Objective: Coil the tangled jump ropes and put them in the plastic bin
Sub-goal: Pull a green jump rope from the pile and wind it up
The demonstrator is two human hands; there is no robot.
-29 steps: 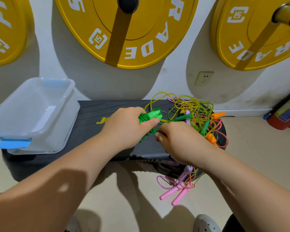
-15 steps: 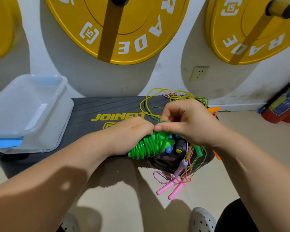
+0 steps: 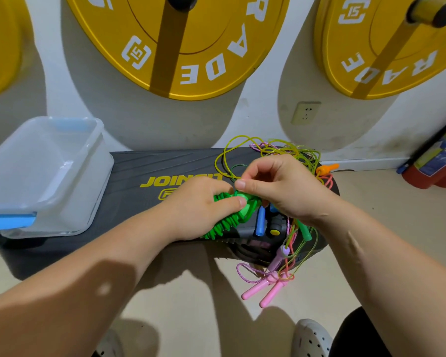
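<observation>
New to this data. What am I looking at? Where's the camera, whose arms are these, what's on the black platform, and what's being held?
There is no machine here. A person works bare-handed, and the single picture comes from a wide-angle camera worn on their head. It looks forward and down, so both forearms enter from the bottom edge.

The left hand has its grip on a green jump rope wound into a tight bundle. The right hand seems to pinch the bundle's top end between thumb and finger.

The hands work over a black step platform on the floor. A clear plastic bin stands on its left end. A tangle of ropes lies on its right end, with pink handles hanging over the front edge. Yellow weight plates hang on the wall behind.
</observation>
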